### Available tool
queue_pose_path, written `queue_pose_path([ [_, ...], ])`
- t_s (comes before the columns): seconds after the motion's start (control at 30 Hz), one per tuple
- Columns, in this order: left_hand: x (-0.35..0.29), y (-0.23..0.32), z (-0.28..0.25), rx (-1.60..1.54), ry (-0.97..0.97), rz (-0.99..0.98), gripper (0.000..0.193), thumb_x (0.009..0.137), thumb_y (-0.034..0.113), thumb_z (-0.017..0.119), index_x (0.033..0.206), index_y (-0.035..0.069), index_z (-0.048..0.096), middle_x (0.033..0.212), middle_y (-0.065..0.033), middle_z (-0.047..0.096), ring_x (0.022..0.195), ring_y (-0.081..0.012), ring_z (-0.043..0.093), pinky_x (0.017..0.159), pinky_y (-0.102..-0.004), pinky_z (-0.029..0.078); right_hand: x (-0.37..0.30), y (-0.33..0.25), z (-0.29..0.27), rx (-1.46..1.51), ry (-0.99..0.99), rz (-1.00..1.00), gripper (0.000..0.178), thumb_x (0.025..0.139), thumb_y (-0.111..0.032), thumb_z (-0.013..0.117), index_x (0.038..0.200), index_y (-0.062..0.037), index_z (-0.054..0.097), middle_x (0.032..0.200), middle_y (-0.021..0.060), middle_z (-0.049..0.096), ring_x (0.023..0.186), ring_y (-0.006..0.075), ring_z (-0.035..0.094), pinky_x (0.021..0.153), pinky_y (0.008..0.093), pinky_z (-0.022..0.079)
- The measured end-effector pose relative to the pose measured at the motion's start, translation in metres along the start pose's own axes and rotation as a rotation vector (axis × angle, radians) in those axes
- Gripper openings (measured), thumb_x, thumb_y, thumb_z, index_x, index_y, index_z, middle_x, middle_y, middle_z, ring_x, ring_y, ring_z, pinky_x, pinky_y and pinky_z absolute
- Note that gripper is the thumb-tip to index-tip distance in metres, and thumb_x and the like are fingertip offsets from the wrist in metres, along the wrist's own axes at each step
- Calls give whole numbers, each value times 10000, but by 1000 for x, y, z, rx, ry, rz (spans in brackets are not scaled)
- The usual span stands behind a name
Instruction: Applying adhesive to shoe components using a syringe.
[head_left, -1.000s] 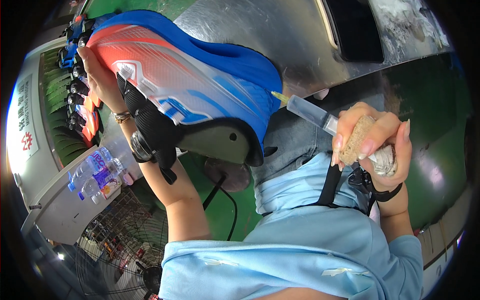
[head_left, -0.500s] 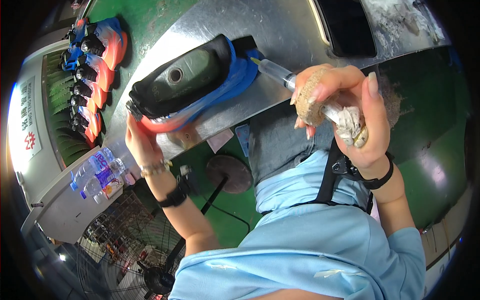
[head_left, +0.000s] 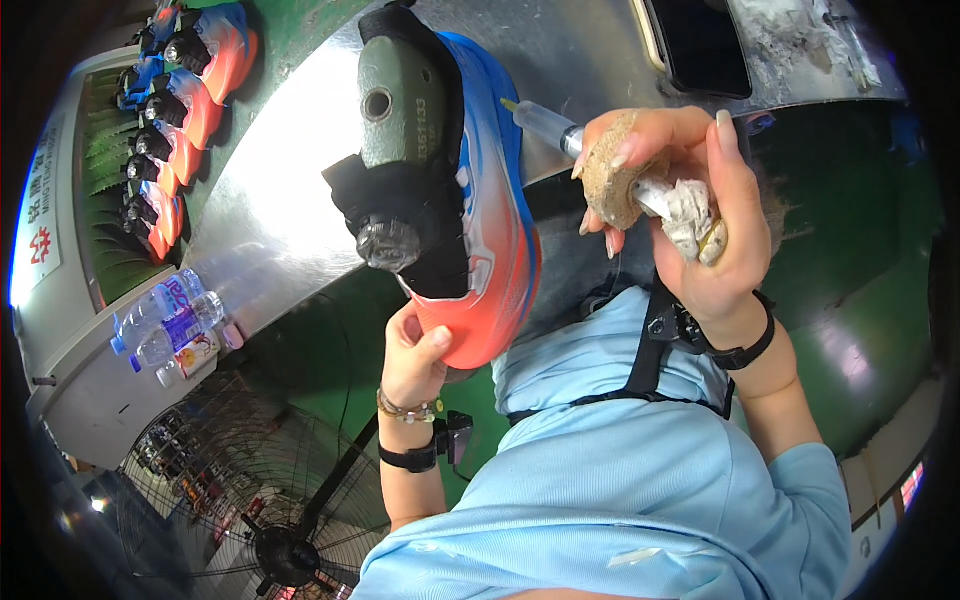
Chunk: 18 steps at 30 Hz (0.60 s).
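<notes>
My left hand [head_left: 412, 350] grips a sneaker [head_left: 500, 270] by its toe, thumb on top. Orange at the toe, the shoe fades to white and blue toward the heel. A dark green shoe last [head_left: 395, 120] fills its black collar, and the black tongue carries a clear, dark-patterned piece. In my closed right hand [head_left: 735, 215] is a syringe [head_left: 545, 125], its yellowish tip pointing at the shoe's side, a short gap away. The same fingers hold a tan, crumbly-looking pad [head_left: 608, 175] and a greyish-white lump [head_left: 690, 220]. My palm and fingers cover part of the syringe.
A shiny metal table [head_left: 280, 210] lies under the shoe. Beyond my right hand sit a dark phone [head_left: 700, 45] and whitish residue [head_left: 800, 45]. Several similar shoes [head_left: 205, 60] line the far left. Plastic bottles [head_left: 175, 315] and a floor fan [head_left: 285, 550] are at my left.
The shoe has turned so its toe points toward me and its outer side shows. My left hand has moved right with it, now holding the toe. My right hand has barely shifted.
</notes>
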<state>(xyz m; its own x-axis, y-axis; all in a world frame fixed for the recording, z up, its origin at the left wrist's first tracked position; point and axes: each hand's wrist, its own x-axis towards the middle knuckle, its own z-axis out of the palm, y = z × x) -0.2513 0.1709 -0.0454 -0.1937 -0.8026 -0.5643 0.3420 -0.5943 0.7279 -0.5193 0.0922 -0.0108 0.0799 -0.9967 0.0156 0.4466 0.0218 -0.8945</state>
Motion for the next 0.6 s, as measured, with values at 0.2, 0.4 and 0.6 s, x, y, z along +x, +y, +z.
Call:
queue_pose_path([
  [0.2, 14, -9, 15, -47, -110, -25, 555, 670, 101, 742, 1115, -38, 441, 1024, -127, 596, 940, -182, 593, 853, -335, 467, -12, -8, 8, 6, 3, 33, 473, 951, -349, 150, 913, -23, 490, 939, 252, 546, 614, 236, 581, 457, 267, 457],
  [0.4, 34, -13, 44, -174, -287, -3, 698, 641, 85, 756, 1225, -27, 389, 1112, -105, 562, 1000, -182, 568, 897, -335, 438, -28, -22, 12, 130, 103, 63, 425, 944, -358, 192, 915, -52, 486, 884, 219, 479, 552, 247, 533, 416, 264, 430],
  [0.6, 57, -26, 68, -470, -515, -172, 534, 676, 39, 721, 1154, -43, 497, 1164, -130, 543, 1034, -189, 553, 922, -336, 420, -46, -53, 12, -59, 92, 48, 391, 941, -376, 192, 850, -91, 444, 831, 193, 444, 490, 237, 494, 374, 266, 414],
])
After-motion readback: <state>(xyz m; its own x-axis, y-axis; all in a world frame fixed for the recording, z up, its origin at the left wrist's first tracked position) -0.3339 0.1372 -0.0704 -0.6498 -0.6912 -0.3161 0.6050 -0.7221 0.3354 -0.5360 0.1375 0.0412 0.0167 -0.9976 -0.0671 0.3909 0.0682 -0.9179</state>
